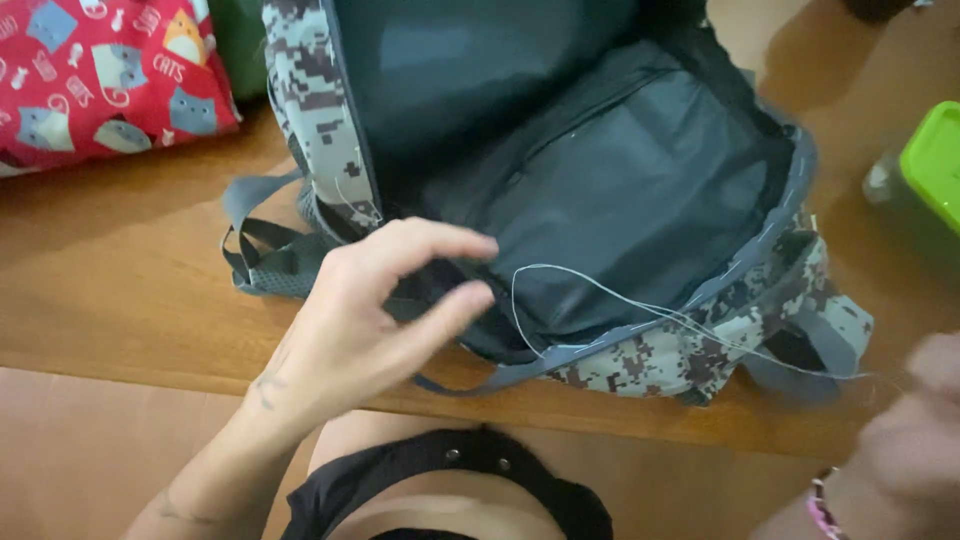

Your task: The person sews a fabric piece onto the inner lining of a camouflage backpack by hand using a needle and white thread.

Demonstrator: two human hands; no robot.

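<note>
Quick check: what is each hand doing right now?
Left hand: open, fingers curled above the backpack, holding nothing.
Right hand: blurred, seems to pull the thread; grip unclear.

Open camouflage backpack [620, 200], white thread [640, 305] trailing

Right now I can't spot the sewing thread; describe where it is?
Find the open camouflage backpack on the wooden table. A thin pale thread loops over its dark lining near the rim, then runs toward the right hand. Nothing else there is hair-fine.
</note>
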